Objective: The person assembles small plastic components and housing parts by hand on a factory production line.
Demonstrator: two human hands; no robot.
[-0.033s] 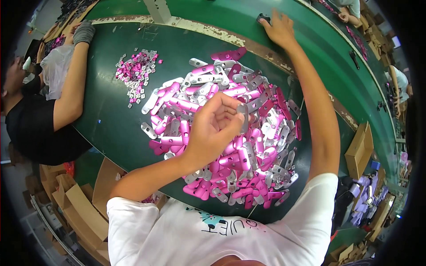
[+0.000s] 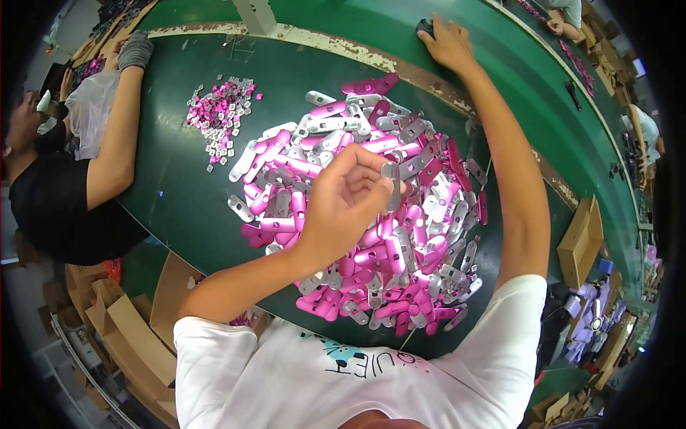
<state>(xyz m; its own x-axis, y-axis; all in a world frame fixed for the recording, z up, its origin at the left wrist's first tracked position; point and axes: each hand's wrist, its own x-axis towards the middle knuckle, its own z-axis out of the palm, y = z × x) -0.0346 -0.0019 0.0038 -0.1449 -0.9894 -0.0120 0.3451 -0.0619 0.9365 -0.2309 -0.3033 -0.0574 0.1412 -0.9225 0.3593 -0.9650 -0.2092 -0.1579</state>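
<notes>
My left hand (image 2: 346, 196) hovers over the heap at the middle of the table. It pinches an oblong grey plate (image 2: 391, 187) with rounded ends between thumb and fingers. Beneath it lies a large pile of pink and silver oblong shells (image 2: 275, 225), many with a small hole. My right arm stretches far forward onto the green belt. There my right hand (image 2: 450, 48) has its thumb and index finger around a small black part (image 2: 425, 28), partly hidden by the fingers. The other fingers are loosely bent.
Small pink and clear square pieces (image 2: 218, 111) lie at the table's left. A co-worker's gloved hand (image 2: 136, 51) rests at the far left edge. A worn metal rail (image 2: 343, 48) divides table and belt. Cardboard boxes (image 2: 136, 336) stand lower left, another box (image 2: 579, 243) at right.
The fingers of my right hand have come down closer to the black part. My left hand stays nearly where it was, still pinching the grey plate.
</notes>
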